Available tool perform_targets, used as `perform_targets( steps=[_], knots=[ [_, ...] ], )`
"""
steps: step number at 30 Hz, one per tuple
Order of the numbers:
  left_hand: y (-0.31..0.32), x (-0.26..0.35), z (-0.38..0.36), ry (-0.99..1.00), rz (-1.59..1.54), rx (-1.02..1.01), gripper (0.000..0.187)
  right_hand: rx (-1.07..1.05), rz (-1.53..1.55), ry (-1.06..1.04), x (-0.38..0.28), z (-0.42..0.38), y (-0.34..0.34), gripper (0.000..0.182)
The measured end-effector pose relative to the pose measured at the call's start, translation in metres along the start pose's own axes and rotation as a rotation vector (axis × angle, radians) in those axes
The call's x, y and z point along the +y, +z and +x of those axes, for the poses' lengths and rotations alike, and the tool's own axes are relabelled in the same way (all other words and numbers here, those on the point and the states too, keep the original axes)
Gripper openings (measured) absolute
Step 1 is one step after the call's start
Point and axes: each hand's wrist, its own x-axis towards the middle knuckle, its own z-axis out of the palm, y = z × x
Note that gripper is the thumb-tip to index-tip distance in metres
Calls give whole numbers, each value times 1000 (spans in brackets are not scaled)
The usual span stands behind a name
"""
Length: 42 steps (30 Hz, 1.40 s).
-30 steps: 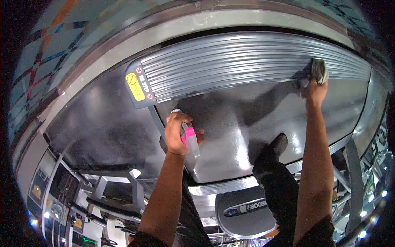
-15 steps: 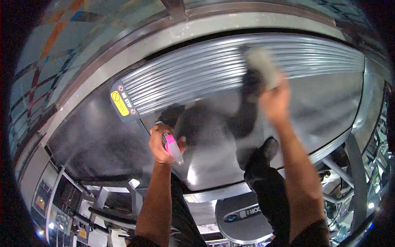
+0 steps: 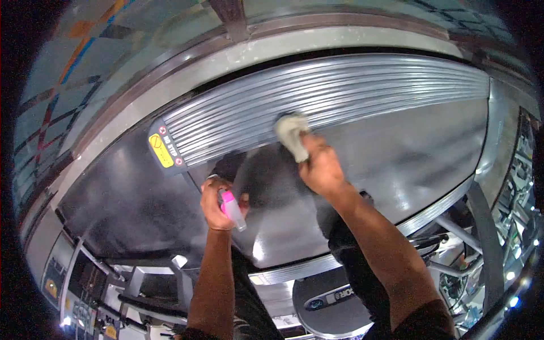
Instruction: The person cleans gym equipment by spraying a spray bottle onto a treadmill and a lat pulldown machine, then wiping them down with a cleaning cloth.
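Cloth [image 3: 292, 135] lies beyond the right hand [image 3: 325, 169], against ridged panel [image 3: 249, 116]; fingers clamped on its near end.

A pale cloth [image 3: 292, 136] lies against the ridged silver panel [image 3: 362, 85] bordering the glossy dark surface [image 3: 408, 147].

"NO STEP" on end cap [image 3: 169, 146] of ribbed rail [image 3: 334, 90].

The left hand [image 3: 215, 211] partly hides the bottle [image 3: 233, 209]; print on the yellow label [image 3: 161, 151] is illegible.
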Motion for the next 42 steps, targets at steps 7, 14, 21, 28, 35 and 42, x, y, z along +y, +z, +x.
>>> perform_targets(
  steps=[7,14,21,28,35,42],
  knots=[
    [-2,6,1,-19,12,29,42,423,-131,176,84,114,-169,40],
    [-3,2,-4,-50,-43,19,43,472,-250,-44,-1,135,-41,51],
    [-6,7,6,-48,24,-21,41,-76,-79,-204,-70,103,-22,59],
    [-4,5,0,-66,-37,33,40,571,-231,396,140,108,-173,39],
    [-2,10,4,-65,15,21,38,175,-139,-223,9,21,9,66],
    [-4,6,4,10,43,36,36,464,-23,-61,75,58,-98,42]
  ],
)
